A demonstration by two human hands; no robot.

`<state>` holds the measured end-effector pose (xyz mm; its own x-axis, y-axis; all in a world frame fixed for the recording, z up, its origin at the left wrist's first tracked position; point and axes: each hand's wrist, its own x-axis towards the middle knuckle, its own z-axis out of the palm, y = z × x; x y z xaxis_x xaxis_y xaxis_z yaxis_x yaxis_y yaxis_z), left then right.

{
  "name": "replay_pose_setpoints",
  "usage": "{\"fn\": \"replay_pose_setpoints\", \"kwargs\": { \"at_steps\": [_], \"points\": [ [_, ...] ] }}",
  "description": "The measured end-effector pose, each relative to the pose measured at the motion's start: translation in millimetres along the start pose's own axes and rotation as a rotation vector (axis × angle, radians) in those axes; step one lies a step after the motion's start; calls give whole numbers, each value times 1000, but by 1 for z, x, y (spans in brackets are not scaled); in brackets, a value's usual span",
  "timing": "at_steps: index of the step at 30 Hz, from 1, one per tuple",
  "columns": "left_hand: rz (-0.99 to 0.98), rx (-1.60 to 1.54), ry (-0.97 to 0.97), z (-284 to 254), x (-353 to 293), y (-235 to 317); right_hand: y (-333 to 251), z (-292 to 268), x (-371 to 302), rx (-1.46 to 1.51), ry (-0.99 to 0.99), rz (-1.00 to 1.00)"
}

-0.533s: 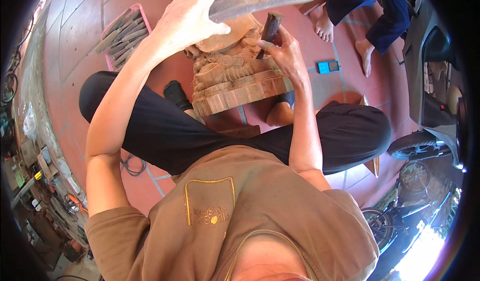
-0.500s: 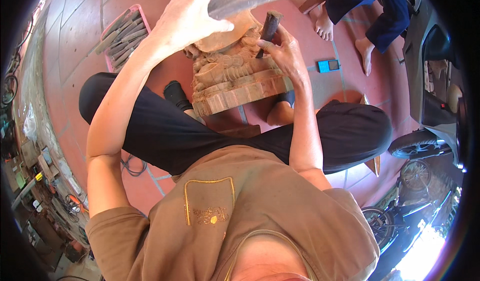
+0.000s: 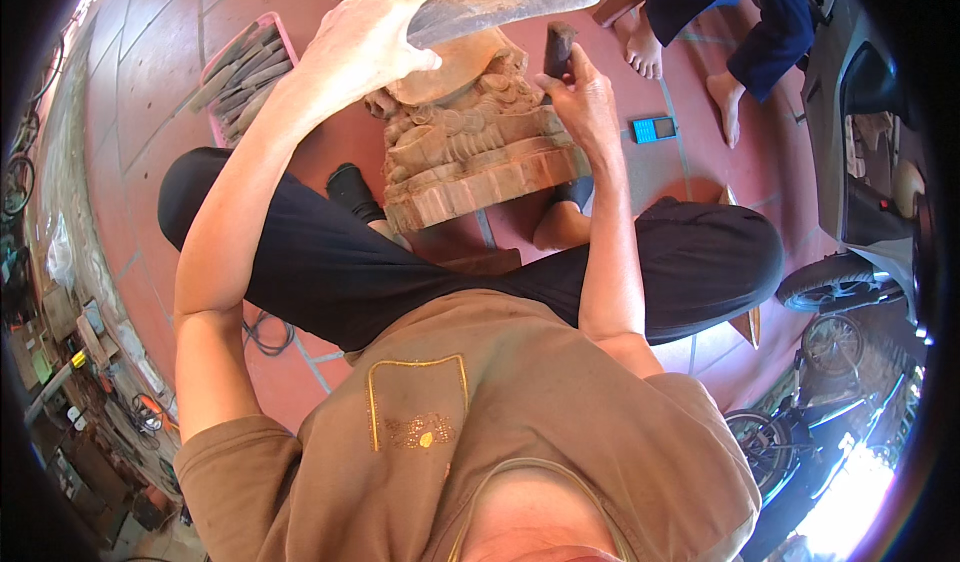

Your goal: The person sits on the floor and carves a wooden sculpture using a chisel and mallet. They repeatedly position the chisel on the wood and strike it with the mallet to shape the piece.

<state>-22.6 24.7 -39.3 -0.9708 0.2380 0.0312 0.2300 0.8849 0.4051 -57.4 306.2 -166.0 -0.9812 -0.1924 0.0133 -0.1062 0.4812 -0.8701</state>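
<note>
My left hand (image 3: 365, 47) is closed round the end of a long grey wooden mallet (image 3: 510, 5), a bat-like piece with a rounded far end. It is held up over the carved wooden statue (image 3: 485, 147), which stands between my legs with its scalloped base toward me. To the right of the statue, my right hand (image 3: 588, 102) grips a chisel by its dark wooden handle (image 3: 559, 50), whose battered top points up. The chisel's blade is hidden behind my hand and the carving. Mallet and chisel handle are apart.
A pink tray (image 3: 272, 20) of several chisels lies on the red tiles at left. At right are a blue phone (image 3: 655, 130), another person's bare feet (image 3: 645, 50) and a motorbike (image 3: 870, 162). Tools and clutter (image 3: 90, 362) line the left wall; a cable (image 3: 268, 334) lies near my left knee.
The mallet has moved left and toward me, farther from the chisel. My right hand and the chisel have shifted slightly to the right. The statue appears unmoved.
</note>
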Motion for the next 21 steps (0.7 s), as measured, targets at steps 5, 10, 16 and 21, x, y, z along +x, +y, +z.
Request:
{"fn": "replay_pose_setpoints", "kwargs": {
  "at_steps": [5,10,16,21],
  "points": [
    [-171,-224,-94,-23,1,15,-7,-6,-2,264,-65,65],
    [43,-368,139,-21,4,20,-12,0,-5,214,-120,142],
    [123,-268,172,16,6,12,-10,-1,-4,248,-163,154],
    [64,-68,-51,5,7,11,-5,-7,-4,345,-207,129]
  ]
}}
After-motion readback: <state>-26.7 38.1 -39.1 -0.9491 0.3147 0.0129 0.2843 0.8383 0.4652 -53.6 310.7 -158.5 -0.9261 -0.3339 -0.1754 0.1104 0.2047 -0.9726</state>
